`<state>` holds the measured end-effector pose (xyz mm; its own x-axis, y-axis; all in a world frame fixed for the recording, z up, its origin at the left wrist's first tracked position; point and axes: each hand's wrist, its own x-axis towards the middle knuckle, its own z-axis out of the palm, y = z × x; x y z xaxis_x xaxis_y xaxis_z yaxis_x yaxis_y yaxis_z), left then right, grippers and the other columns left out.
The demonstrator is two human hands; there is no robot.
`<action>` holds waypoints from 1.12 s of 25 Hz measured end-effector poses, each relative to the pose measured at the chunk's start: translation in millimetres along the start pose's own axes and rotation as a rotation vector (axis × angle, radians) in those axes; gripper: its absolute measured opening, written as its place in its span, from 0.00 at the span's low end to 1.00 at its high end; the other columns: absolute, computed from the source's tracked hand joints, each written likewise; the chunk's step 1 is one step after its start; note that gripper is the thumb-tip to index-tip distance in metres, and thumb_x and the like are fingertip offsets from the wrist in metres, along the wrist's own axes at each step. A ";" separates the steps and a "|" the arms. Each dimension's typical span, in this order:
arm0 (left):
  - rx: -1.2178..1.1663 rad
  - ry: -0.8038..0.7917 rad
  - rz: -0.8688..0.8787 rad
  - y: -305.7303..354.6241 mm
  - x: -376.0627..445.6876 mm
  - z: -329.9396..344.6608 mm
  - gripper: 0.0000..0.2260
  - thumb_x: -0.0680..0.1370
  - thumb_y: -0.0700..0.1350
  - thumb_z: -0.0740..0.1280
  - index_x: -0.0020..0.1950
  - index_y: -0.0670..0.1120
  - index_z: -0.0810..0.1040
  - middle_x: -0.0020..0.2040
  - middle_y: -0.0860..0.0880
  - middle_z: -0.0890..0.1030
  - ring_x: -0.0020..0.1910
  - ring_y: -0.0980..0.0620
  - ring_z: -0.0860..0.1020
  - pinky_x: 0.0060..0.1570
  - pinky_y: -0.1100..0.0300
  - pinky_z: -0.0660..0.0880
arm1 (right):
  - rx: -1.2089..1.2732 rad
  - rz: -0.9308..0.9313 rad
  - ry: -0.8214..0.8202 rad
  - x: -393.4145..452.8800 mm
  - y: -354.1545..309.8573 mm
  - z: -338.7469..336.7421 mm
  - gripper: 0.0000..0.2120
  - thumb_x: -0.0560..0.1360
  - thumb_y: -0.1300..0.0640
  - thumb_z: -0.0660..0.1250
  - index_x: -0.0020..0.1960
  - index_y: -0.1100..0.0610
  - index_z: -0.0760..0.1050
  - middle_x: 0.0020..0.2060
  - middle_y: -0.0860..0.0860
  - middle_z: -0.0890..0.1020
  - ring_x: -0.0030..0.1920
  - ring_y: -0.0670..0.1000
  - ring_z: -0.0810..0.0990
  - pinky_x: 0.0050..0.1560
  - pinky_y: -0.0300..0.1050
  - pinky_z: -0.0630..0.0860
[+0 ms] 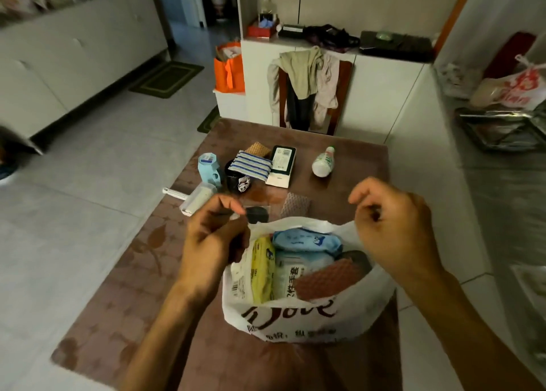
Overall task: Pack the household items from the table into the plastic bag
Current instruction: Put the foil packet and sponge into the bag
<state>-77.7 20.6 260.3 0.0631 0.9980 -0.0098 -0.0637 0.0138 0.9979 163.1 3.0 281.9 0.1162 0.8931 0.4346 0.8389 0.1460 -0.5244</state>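
Both hands are up at the mouth of the plastic bag (pixel 295 316), which sits on the near end of the desk (pixel 124 287), already holding several packets. The left hand (pixel 212 242) has its fingers (pixel 233 206) pinched together on the bag's left rim; the right hand (pixel 393 222) curls loosely above the right rim, and whether it grips the plastic I cannot tell. Packing looks about half done. Beyond the bag wait a lint roller (pixel 196 198), blue holder (pixel 209 169), striped cloths (pixel 252 164), flat box (pixel 282 166) and white bottle (pixel 322 161). Next job, I'd say: free one hand and reach past the bag for the nearest piece.
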 end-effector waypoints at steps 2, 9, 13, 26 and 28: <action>-0.037 -0.103 -0.077 -12.8 1.3 -15.8 0.07 0.78 0.32 0.60 0.46 0.42 0.75 0.31 0.41 0.76 0.23 0.49 0.67 0.26 0.57 0.58 | -0.275 0.179 -0.435 0.0 5.0 16.9 0.05 0.75 0.61 0.64 0.49 0.55 0.76 0.33 0.48 0.73 0.35 0.50 0.73 0.35 0.42 0.68; -0.223 -0.223 -0.241 -31.5 49.5 -71.1 0.08 0.74 0.38 0.65 0.49 0.37 0.81 0.35 0.39 0.80 0.23 0.49 0.72 0.22 0.63 0.68 | -0.501 0.170 -0.391 67.3 -14.0 92.0 0.16 0.75 0.46 0.62 0.60 0.52 0.73 0.55 0.56 0.80 0.57 0.59 0.75 0.56 0.51 0.70; -0.338 -0.205 -0.505 -55.6 100.6 -81.0 0.15 0.76 0.43 0.64 0.57 0.36 0.81 0.45 0.39 0.83 0.27 0.49 0.76 0.23 0.63 0.71 | -0.079 0.099 -0.800 126.3 11.5 226.1 0.11 0.72 0.55 0.67 0.53 0.54 0.77 0.48 0.53 0.80 0.49 0.55 0.79 0.46 0.46 0.77; -0.203 -0.242 -0.543 -112.8 144.4 -93.1 0.14 0.76 0.44 0.64 0.55 0.39 0.82 0.52 0.41 0.85 0.34 0.48 0.81 0.27 0.64 0.73 | -0.125 0.268 -0.920 102.6 96.1 415.6 0.19 0.69 0.56 0.72 0.58 0.58 0.73 0.51 0.56 0.80 0.53 0.59 0.80 0.51 0.50 0.76; -0.267 -0.188 -0.511 -105.9 140.6 -83.2 0.12 0.77 0.40 0.63 0.56 0.39 0.82 0.53 0.41 0.85 0.33 0.47 0.81 0.25 0.63 0.71 | 0.084 0.420 -0.734 118.2 88.9 375.0 0.14 0.70 0.59 0.71 0.54 0.60 0.75 0.48 0.55 0.80 0.49 0.58 0.81 0.47 0.48 0.77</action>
<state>-144.9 164.6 147.8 0.3253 0.8332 -0.4471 -0.2255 0.5275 0.8190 52.0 281.0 12.1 0.0109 0.9255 -0.3785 0.7576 -0.2547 -0.6009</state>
